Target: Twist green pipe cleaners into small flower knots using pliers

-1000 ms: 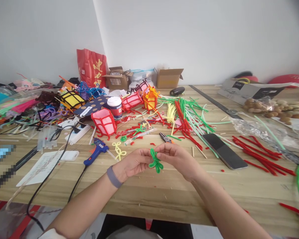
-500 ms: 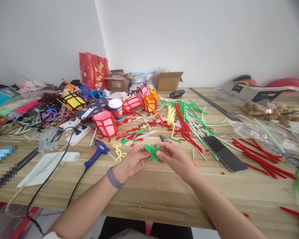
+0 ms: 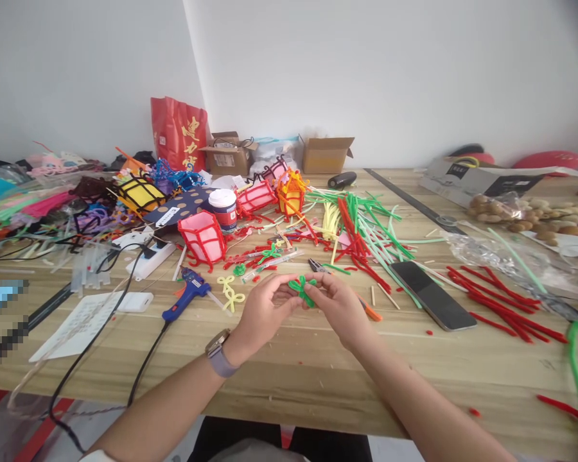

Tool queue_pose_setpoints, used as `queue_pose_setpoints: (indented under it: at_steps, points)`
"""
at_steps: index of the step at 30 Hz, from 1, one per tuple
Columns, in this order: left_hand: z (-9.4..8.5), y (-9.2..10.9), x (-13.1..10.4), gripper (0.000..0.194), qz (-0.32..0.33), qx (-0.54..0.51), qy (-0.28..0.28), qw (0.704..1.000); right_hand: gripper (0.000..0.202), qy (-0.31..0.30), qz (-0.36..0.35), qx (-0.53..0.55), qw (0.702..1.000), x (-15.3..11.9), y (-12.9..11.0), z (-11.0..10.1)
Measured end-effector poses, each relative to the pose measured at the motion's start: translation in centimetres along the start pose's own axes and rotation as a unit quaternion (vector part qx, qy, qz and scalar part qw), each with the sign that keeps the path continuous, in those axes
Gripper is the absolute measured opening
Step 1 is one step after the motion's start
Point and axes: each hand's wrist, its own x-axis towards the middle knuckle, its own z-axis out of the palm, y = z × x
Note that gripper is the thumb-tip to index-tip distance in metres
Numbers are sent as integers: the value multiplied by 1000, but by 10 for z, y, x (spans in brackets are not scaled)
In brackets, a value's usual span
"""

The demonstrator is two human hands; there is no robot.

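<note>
A green pipe-cleaner flower with several looped petals is held up between my two hands, above the near middle of the table. My left hand grips its left side, with the fingers curled behind it. From the right, my right hand pinches it between thumb and fingers. Just beyond the hands lie pliers with an orange handle end. To the left rest yellow pipe-cleaner loops and a blue glue gun.
Red-framed lanterns and a lidded paper cup stand behind. Green and red pipe cleaners spread across the middle. A phone lies at right, near red pipe cleaners. A black cord crosses the left side.
My left hand has rolled, so the watch face on its wrist now shows. The green flower has turned and shifted slightly to the right and up, still between both hands.
</note>
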Motion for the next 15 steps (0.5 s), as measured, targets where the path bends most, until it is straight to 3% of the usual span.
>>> queue_pose_setpoints:
  at_steps: [3, 6, 8, 12, 15]
  points:
    - [2, -3, -3, 23, 69, 95, 25, 993, 30, -3, 7, 23, 1000, -1, 2, 3]
    - [2, -5, -4, 19, 108, 126, 41, 985, 32, 10, 12, 45, 999, 0, 5, 4]
    - [1, -5, -2, 18, 94, 118, 43, 988, 34, 16, 12, 47, 999, 0, 6, 4]
    - [-5, -5, 3, 21, 0, 60, 28, 998, 31, -9, 0, 13, 1000, 0, 6, 3]
    - [-8, -4, 7, 22, -26, 81, 23, 996, 25, -32, -2, -18, 999, -1, 6, 2]
